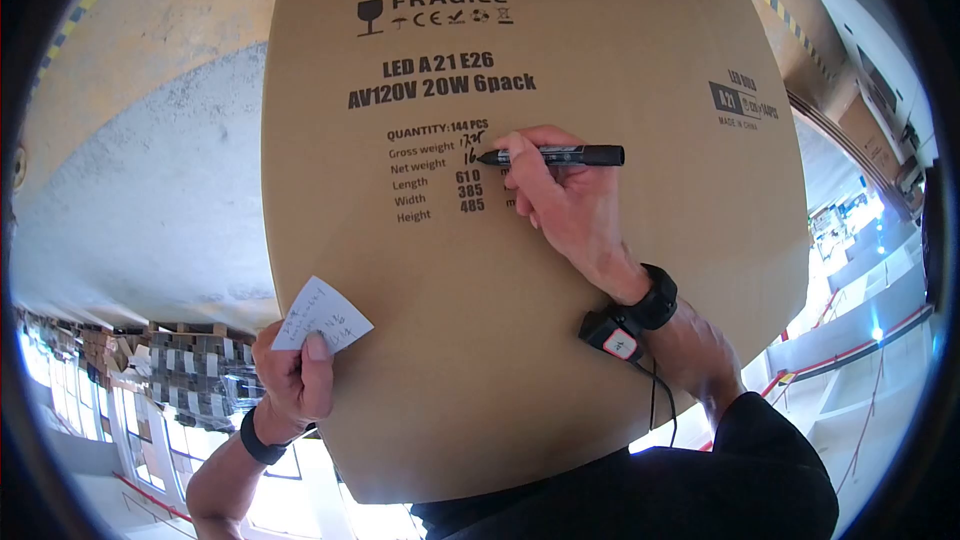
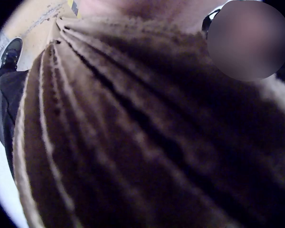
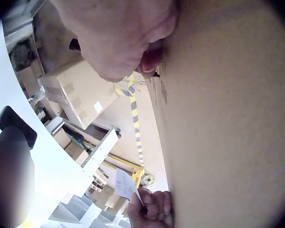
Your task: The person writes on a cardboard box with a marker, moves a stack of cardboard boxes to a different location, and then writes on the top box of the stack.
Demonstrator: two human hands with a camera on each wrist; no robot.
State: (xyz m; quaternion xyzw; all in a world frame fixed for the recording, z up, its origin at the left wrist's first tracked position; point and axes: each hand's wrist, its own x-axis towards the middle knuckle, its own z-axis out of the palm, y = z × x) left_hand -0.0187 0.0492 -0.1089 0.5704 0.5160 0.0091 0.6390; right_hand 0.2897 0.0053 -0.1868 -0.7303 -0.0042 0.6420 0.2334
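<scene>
A large brown cardboard carton (image 1: 440, 340) with black printing fills the middle of the head view. My right hand (image 1: 570, 205) grips a black marker (image 1: 600, 155), its tip right at the handwritten figure beside "Net weight". Another handwritten figure stands by "Gross weight" just above. Lower left, my left hand (image 1: 298, 375) pinches a small white paper slip (image 1: 325, 305) with handwriting, thumb on top, at the carton's edge. In the right wrist view, the slip (image 3: 126, 184) shows again beyond the carton's printed face. A dark, ridged brown surface (image 2: 109, 142) fills most of the left wrist view.
Stacked, wrapped goods (image 1: 195, 375) stand at the left. Another carton (image 3: 78, 92) sits on the floor near yellow-black striped tape (image 3: 135, 118), with a yellow pallet truck (image 3: 137, 173) close by. A cable (image 1: 672, 410) hangs from the right wrist camera.
</scene>
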